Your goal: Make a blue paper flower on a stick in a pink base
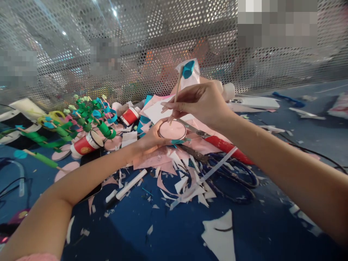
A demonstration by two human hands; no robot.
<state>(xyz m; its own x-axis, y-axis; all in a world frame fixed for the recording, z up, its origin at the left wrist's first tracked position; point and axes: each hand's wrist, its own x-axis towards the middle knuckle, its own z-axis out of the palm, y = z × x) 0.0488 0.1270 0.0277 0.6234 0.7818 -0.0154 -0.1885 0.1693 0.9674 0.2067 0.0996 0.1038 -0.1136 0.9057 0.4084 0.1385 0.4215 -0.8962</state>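
My left hand (152, 139) is closed around the edge of a round pink disc (174, 129) with a dark rim. In a pinch, my right hand (201, 101) grips a thin wooden stick (178, 87). The lower end of this stick meets the disc's top, near its middle. A folded teal paper piece (188, 69) shows beside the stick's upper end, with clear plastic (194, 78) around it; whether it is joined to the stick I cannot tell. Pink paper (152, 159) and white scraps (181, 163) lie beneath both hands.
Blue-handled scissors (244, 174), a red-handled tool (228, 148) and a translucent glue stick (203, 177) lie at the right. Green paper-wrapped sticks (87, 108), red-and-white paper cups (87, 144) and a dark phone (91, 163) stand or lie left. A perforated metal screen (163, 43) rises behind.
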